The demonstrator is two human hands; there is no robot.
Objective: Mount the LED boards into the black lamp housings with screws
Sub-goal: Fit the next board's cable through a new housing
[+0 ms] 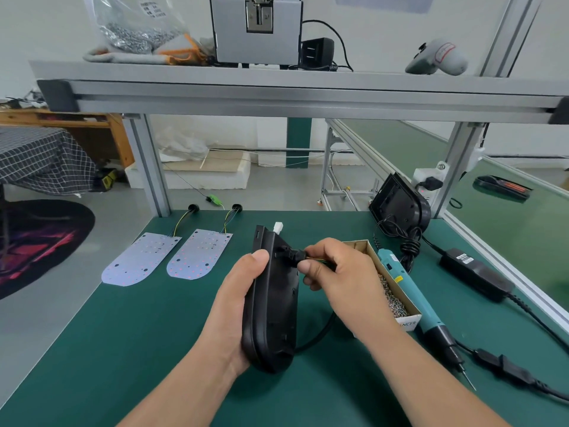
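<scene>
– White board (140, 257) and second board (198, 254) lie flat on the surface (123, 349), left of the housing (272, 303), not yet mounted.
– And the housing?
– Held on edge. The left hand (237, 300) wraps its left side, thumb on the rim. The right hand (341, 272) pinches the cable plug (289, 254) on its right face.
– What could go wrong?
– I think a hard tug could strain the wires or twist the housing out of that one-handed grip. Just right of the housing the screw box (408, 323) stands open, and the right wrist or the trailing cable could knock it. Right of that, the driver (409, 288) might get nudged.
</scene>
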